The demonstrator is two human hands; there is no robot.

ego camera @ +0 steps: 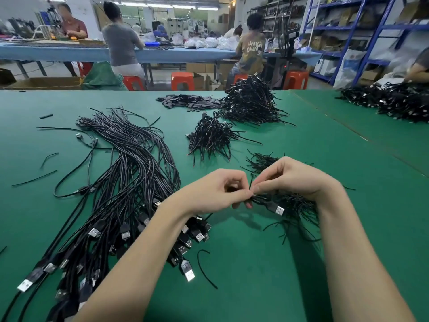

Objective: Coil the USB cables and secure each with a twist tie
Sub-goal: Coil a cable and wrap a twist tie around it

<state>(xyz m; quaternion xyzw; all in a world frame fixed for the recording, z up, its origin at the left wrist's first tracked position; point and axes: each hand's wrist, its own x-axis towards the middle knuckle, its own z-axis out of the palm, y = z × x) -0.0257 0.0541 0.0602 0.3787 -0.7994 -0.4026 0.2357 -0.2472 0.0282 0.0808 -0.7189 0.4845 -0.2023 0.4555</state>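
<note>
Above the green table (267, 263) my left hand (216, 191) and my right hand (292, 176) meet, fingers curled. Between them they hold a coiled black USB cable (264, 202) whose silver plug (279, 210) sticks out to the lower right. Both sets of fingertips pinch a thin black twist tie (251, 185) at the coil. The coil itself is mostly hidden by my fingers. A large bundle of uncoiled black USB cables (130, 182) lies to the left, plugs toward me. Loose black twist ties (264, 161) lie in a heap under and behind my right hand.
Two piles of coiled, tied cables sit farther back, a small one (209, 135) and a big one (250, 101), with small black sleeves (185, 101) beside them. A stray tie (204, 268) lies near me. Another cable heap (394, 103) is at the far right. People work at benches behind.
</note>
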